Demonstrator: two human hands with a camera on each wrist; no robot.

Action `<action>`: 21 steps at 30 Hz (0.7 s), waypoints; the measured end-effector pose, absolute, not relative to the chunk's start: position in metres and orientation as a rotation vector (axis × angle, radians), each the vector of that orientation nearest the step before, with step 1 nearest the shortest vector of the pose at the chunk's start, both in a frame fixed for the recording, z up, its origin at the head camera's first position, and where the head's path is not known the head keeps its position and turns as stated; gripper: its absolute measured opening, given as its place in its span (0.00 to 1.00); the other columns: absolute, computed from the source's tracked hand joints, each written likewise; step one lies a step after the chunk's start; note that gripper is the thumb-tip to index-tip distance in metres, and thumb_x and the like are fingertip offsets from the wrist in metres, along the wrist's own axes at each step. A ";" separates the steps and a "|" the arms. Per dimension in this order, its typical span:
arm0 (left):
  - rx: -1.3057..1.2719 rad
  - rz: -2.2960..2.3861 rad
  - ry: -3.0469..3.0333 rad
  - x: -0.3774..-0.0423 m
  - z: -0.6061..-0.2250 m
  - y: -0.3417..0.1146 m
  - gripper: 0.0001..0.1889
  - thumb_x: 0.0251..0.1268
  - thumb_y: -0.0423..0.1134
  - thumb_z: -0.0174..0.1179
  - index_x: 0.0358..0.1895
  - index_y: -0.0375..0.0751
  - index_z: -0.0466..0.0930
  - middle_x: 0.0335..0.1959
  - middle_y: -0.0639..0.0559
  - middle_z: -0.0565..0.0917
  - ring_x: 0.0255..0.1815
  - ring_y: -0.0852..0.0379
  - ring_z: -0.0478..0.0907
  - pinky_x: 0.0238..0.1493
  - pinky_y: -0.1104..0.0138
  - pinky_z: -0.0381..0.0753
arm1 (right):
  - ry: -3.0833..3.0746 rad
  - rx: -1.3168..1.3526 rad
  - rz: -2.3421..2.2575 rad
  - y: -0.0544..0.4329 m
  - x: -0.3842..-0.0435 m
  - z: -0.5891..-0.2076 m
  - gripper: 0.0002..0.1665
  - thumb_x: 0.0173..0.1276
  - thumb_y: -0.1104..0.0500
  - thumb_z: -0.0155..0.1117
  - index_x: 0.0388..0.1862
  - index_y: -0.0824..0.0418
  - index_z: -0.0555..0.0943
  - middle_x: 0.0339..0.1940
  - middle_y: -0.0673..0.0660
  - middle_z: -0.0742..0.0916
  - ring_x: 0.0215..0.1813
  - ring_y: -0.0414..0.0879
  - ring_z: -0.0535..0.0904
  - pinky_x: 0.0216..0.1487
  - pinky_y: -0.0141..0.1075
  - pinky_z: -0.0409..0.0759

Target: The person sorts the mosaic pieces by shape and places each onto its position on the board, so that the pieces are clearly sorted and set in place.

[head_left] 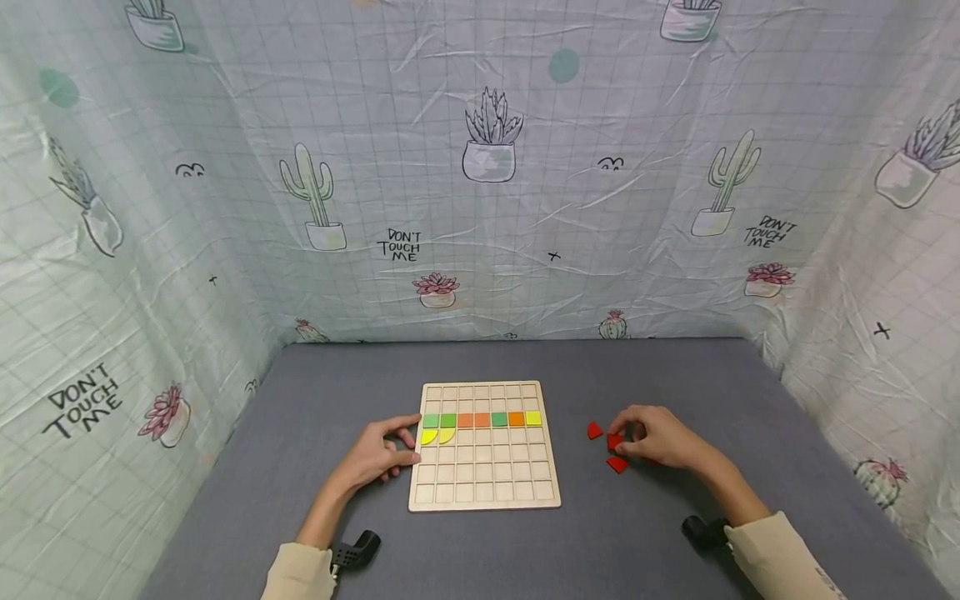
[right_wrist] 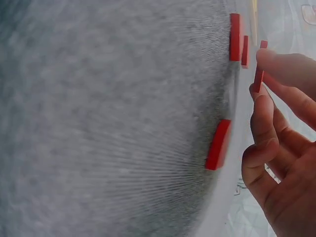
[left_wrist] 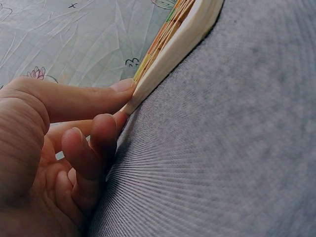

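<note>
A square wooden grid board (head_left: 487, 492) lies on the dark grey table. My left hand (head_left: 375, 452) touches its left edge, index finger and thumb spread apart along the rim. In the left wrist view the thumb (left_wrist: 89, 101) presses at the board's side (left_wrist: 173, 61), and other fingers are loosely bent. Right of the board, my right hand (head_left: 660, 437) pinches a thin red tile (right_wrist: 259, 79) between thumb and fingers, above the table. Loose red pieces lie close by, one at the left (head_left: 595, 430) and one nearer me (head_left: 617, 464).
One board row holds square tiles in green, orange and yellow (head_left: 532, 418). Two yellow quarter-round pieces (head_left: 447, 435) sit below its left end. A printed curtain (head_left: 555, 208) walls the table (head_left: 510, 558) at the back and sides. Each wrist carries a black camera (head_left: 358, 550).
</note>
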State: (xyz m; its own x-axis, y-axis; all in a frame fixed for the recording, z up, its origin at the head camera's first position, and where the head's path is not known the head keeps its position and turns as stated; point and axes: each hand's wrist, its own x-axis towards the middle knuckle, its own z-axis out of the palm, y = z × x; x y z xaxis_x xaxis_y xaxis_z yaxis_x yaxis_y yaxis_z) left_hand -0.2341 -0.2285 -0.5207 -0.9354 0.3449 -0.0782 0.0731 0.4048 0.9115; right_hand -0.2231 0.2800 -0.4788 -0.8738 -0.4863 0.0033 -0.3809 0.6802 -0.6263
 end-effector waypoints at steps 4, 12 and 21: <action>0.374 1.546 2.413 -0.235 -0.520 -0.229 0.36 0.59 0.35 0.74 0.73 0.37 0.73 0.41 0.40 0.82 0.14 0.61 0.73 0.12 0.67 0.72 | 2.755 -0.751 -0.946 0.277 -0.227 -0.474 0.12 0.64 0.59 0.77 0.46 0.58 0.88 0.38 0.53 0.88 0.28 0.31 0.74 0.28 0.31 0.76; 0.374 1.547 2.406 -0.235 -0.521 -0.227 0.36 0.59 0.35 0.74 0.73 0.39 0.74 0.41 0.41 0.82 0.16 0.61 0.74 0.14 0.66 0.74 | 2.786 -0.828 -0.919 0.268 -0.231 -0.464 0.12 0.64 0.61 0.76 0.46 0.59 0.88 0.41 0.54 0.88 0.30 0.30 0.75 0.31 0.30 0.77; 0.389 1.547 2.415 -0.237 -0.518 -0.225 0.36 0.60 0.34 0.74 0.73 0.36 0.73 0.40 0.40 0.82 0.15 0.61 0.74 0.13 0.66 0.74 | 2.804 -0.866 -0.869 0.251 -0.242 -0.450 0.11 0.65 0.62 0.75 0.46 0.55 0.88 0.41 0.50 0.87 0.31 0.32 0.75 0.32 0.30 0.76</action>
